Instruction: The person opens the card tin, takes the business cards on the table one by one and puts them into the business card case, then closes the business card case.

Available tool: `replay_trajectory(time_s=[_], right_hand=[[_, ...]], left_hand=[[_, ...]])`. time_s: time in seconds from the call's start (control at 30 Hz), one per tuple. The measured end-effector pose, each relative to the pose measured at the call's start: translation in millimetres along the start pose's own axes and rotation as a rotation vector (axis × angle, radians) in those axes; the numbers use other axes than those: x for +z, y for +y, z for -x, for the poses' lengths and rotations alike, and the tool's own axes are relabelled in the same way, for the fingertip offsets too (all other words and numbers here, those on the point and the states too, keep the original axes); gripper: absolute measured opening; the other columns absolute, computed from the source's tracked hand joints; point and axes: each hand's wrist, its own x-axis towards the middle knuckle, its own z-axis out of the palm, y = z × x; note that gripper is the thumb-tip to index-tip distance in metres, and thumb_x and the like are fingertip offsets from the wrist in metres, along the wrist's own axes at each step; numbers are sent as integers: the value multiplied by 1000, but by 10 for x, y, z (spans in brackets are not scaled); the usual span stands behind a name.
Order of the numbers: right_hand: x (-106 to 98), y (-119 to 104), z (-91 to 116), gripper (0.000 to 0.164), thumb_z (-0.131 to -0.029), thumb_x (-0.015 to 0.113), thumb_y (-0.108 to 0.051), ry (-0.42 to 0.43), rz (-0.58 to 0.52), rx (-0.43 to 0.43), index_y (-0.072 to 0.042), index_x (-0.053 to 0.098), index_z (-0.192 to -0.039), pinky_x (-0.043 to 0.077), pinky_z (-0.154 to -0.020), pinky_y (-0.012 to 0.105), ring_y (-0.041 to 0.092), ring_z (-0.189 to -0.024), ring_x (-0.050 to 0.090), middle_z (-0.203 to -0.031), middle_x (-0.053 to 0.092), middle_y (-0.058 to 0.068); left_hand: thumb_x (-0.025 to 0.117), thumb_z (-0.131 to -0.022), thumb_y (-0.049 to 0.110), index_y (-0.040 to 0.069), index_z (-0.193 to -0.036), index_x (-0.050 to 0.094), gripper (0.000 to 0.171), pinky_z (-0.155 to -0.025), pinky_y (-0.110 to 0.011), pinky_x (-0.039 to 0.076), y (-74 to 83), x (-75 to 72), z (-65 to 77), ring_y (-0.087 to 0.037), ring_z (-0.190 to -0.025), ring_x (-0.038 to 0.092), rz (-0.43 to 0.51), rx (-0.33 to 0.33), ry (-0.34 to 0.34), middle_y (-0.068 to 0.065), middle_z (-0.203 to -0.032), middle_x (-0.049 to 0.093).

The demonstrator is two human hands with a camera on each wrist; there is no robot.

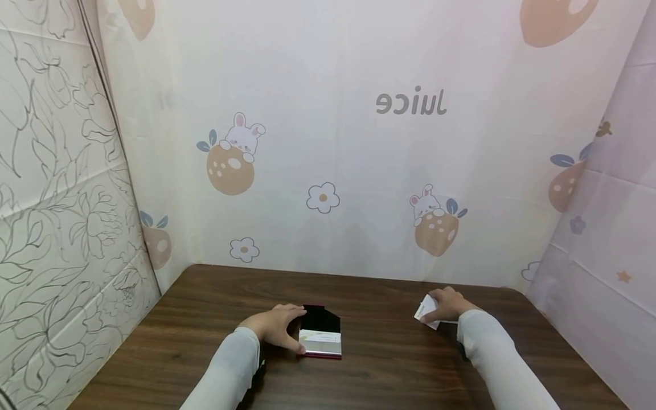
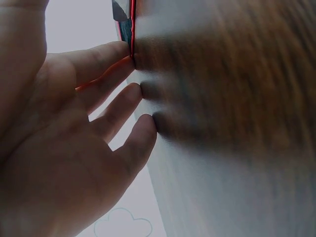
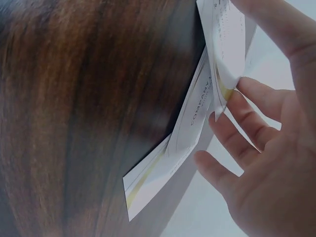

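A business-card case [image 1: 320,345] with a red edge lies open on the table, its dark lid folded back. White cards show inside it. My left hand [image 1: 277,326] is at the case's left side, thumb at the near corner and fingertips by the far part. In the left wrist view, its fingers [image 2: 129,106] are spread and nearly straight, with tips along the red edge and the tabletop. Farther right, my right hand [image 1: 447,304] pinches a white business card [image 3: 229,44] between thumb and fingers. More business cards [image 3: 190,116] lie fanned on the table beneath it.
The brown wood-grain table [image 1: 379,364] has rounded far corners. A printed curtain [image 1: 328,142] hangs right behind its far edge, and more patterned sheets [image 1: 56,188] hang at the left and right sides.
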Motion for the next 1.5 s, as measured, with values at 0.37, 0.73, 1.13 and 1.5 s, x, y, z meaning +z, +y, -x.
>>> replay_trajectory(time_s=[0.37,0.73,1.13,1.5], right_hand=[[91,48,-15,89,-70,91,-38,75,-38,-30,15,51,-130,47,-85,54,38,-96,55,-110,56,27],[91,66,-46,43,-86,76,-9,196,-119,-26,10,59,-120,47,-90,58,45,-105,59,-113,63,29],[-55,89,79,28,-98,53,-3,232,-249,-35,9,60,-122,49,-85,55,43,-106,60,-113,64,28],[-193,135,236,28,-100,52,-4,113,-406,-95,14,56,-122,54,-75,44,30,-94,60,-102,63,16]], left_hand=[[84,-75,45,9,-149,47,90,-106,-56,38,-6,39,1,-33,-139,37,5,-6,2,-10,-150,44],[84,-76,45,8,-149,47,90,-106,-56,37,20,25,16,-33,-139,37,3,-7,4,-10,-150,44],[84,-75,47,9,-149,47,91,-105,-56,38,11,8,0,-32,-138,38,5,-3,15,-9,-150,45],[83,-75,47,9,-149,47,91,-106,-56,38,9,14,6,-33,-138,37,5,-5,18,-10,-150,44]])
